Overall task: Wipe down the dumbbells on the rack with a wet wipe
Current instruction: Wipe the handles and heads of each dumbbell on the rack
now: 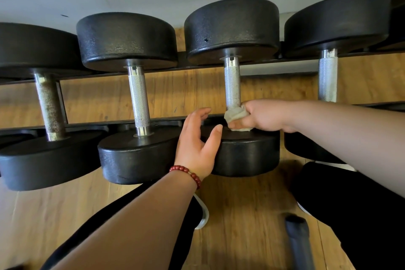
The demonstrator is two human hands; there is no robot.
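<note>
Four black dumbbells (140,98) with round heads and knurled steel handles lie side by side on a dark rack (92,125); the leftmost handle looks rusty. The left hand (197,144), its grip wide, rests against the near head of the third dumbbell (245,151). The right hand (263,116) holds a crumpled off-white wipe (235,115) in its grip, at the lower end of that dumbbell's handle.

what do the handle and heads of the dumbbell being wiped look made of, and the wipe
Handle: bright metal, likely chromed steel; knurled crosshatch, brownish specks. Heads: black with pebbled matte skin, rubber or painted iron, can't tell. Wipe: soft, crumpled off-white sheet, cloth-like.
</note>
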